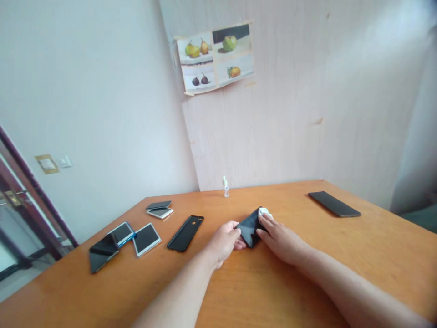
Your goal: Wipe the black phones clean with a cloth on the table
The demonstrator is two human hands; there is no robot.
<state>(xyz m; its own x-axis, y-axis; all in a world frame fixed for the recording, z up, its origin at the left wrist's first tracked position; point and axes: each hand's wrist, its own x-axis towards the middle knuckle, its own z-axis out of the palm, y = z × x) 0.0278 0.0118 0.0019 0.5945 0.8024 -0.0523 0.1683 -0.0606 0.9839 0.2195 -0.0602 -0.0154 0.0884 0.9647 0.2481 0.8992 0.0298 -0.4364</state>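
Observation:
A dark smartphone [248, 228] is held at a tilt between my two hands, above the middle of the table. My left hand [223, 241] grips its left edge, with the thumb on top and the fingers underneath. A white cloth or tissue [264, 211] lies at the phone's upper right corner, pressed there under the fingers of my right hand [282, 239]. Left of my hands, a black phone case [185, 234] rests on the table with its inner side up.
Several phones lie at the left: a white one [146, 239], a blue-edged one [122, 233], a black one [103, 253] and a stacked pair [160, 212]. A small pump bottle [226, 187] stands at the table's back edge. Far right lies a flat black device [333, 204].

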